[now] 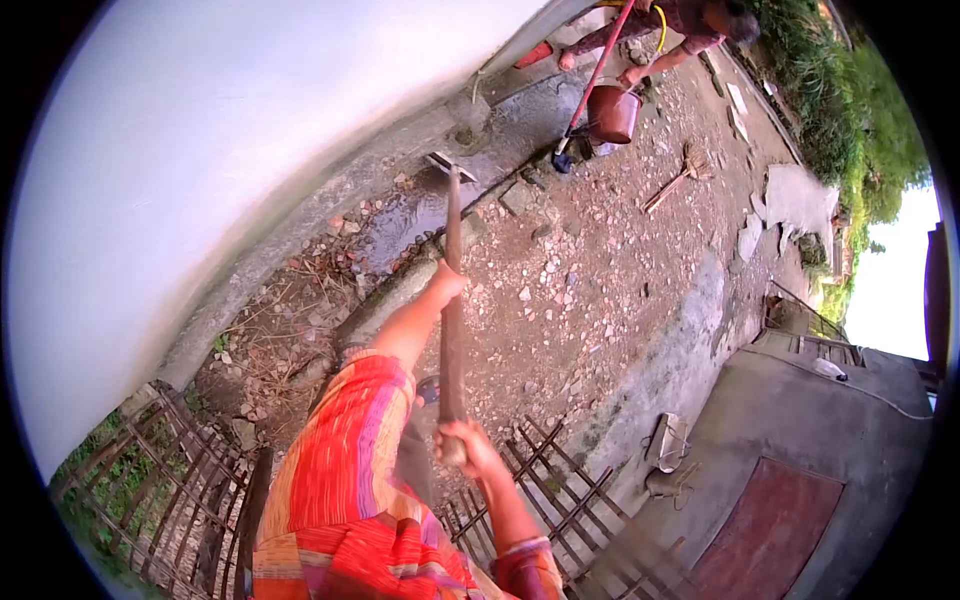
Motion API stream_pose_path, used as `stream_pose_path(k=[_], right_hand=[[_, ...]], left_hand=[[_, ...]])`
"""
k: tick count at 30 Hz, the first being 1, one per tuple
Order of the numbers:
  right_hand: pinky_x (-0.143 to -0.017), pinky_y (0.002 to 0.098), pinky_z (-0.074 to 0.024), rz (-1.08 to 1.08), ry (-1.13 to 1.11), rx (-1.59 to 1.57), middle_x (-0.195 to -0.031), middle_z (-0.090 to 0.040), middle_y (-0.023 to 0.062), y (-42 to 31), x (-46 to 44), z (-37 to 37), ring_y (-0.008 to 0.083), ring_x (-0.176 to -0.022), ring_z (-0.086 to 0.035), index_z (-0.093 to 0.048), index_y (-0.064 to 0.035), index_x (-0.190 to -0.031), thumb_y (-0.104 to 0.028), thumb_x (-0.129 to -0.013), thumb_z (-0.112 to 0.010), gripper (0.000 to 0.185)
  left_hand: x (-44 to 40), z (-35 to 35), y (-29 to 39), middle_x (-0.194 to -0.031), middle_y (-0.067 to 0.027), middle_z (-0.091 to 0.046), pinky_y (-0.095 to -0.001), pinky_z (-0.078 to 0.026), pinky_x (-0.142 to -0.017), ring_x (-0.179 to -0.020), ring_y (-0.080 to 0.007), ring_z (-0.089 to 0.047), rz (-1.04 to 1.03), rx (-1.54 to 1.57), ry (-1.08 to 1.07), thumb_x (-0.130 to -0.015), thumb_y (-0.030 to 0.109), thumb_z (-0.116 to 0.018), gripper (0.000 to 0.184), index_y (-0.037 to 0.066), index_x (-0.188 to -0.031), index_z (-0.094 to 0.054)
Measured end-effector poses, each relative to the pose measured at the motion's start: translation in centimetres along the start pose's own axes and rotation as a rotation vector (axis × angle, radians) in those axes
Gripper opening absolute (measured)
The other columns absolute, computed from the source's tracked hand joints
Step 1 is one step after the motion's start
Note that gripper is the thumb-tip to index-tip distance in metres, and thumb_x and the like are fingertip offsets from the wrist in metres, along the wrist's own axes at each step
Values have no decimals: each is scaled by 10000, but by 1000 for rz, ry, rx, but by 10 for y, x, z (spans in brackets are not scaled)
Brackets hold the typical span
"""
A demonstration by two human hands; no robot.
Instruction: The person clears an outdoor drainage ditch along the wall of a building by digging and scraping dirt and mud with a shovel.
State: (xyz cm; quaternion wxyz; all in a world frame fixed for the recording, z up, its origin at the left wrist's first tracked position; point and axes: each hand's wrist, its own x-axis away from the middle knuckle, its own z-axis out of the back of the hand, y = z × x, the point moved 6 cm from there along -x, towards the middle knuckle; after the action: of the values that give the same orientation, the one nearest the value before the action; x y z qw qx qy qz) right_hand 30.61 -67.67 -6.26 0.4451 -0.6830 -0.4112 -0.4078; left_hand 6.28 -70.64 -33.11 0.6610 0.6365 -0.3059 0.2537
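Observation:
My left hand (449, 283) is closed around the wooden handle of a long hoe (453, 345), about midway along it. Nearer my body, my right hand (468, 446) grips the butt end of the same handle. The hoe's metal blade (450, 167) is at the far end, down in a wet ditch (400, 232) beside the white wall. Dark water and mud lie in the ditch, and how deep the blade sits I cannot tell.
Another person (690, 30) bends at the top, a hand on a reddish-brown bucket (613, 114). A red pole (597, 75) slants beside it. A twig broom (680, 180) lies on gravel. Wooden lattices (170, 480) stand at lower left and below. The white wall (200, 150) borders the ditch.

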Motion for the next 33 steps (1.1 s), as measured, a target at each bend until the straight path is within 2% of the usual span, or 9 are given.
stream_pose_path(k=[2,5,11,15,21,23,24,27,33], right_hand=[[-451,324,-485,-47,-6,-19,-647,-531,85,11,-9,-7,199,-511,-557,-489,-1,-786,-140,-724,-570,173],[-454,330,-487,-120,-5,9,-646,-535,107,35,-10,4,212,-516,-562,-481,30,-804,-114,-718,-555,182],[-449,334,-488,-213,26,235,-676,-551,128,88,40,63,227,-524,-575,-470,73,-896,-101,-715,-563,268],[-672,286,-445,-187,58,497,-845,-571,99,148,58,85,148,-782,-533,-431,92,-1062,-168,-695,-627,490],[-703,286,-437,-72,-124,323,-913,-582,66,248,89,111,140,-811,-529,-469,48,-1092,-170,-716,-628,463],[-761,288,-419,-227,-206,328,-947,-588,71,294,101,131,136,-868,-520,-495,51,-1070,-171,-743,-612,412],[-706,288,-437,-94,-153,268,-922,-597,62,323,103,142,132,-810,-537,-503,47,-1066,-172,-770,-593,379],[-662,297,-448,-151,-180,92,-875,-608,87,357,135,149,141,-746,-547,-495,45,-1073,-170,-737,-608,415],[-647,301,-451,-149,52,496,-863,-609,99,399,188,184,149,-729,-552,-489,46,-1075,-165,-721,-609,430]], left_hand=[[-1,14,-10,-969,-195,-578,-364,-470,-710,-853,-294,-590,28,-201,17,-637,197,-639,877,-5,-1316,-122],[42,26,-9,-1049,-201,-557,-358,-445,-805,-959,-304,-560,136,-374,23,-637,258,-645,911,22,-1330,-103],[66,18,-33,-1058,-192,-557,-364,-442,-815,-966,-327,-550,208,-493,22,-644,266,-629,901,47,-1338,-97],[91,18,-97,-1016,-232,-554,-379,-433,-819,-967,-345,-543,177,-395,66,-651,228,-619,794,27,-1288,-189],[158,33,-189,-1095,-271,-493,-381,-416,-847,-1020,-360,-507,186,-481,125,-653,203,-621,759,-40,-1247,-216],[198,29,-192,-1115,-275,-477,-381,-410,-857,-1035,-363,-495,222,-399,183,-651,189,-635,770,-39,-1252,-210],[204,26,-215,-1105,-282,-477,-378,-407,-862,-1026,-366,-499,287,-453,168,-653,199,-648,776,-60,-1241,-212],[244,20,-262,-1087,-286,-486,-376,-411,-855,-1012,-368,-505,159,-567,222,-651,210,-654,784,-80,-1230,-211],[331,4,-338,-1081,-287,-491,-371,-419,-841,-995,-361,-516,306,-469,191,-654,249,-647,808,-85,-1237,-198]])
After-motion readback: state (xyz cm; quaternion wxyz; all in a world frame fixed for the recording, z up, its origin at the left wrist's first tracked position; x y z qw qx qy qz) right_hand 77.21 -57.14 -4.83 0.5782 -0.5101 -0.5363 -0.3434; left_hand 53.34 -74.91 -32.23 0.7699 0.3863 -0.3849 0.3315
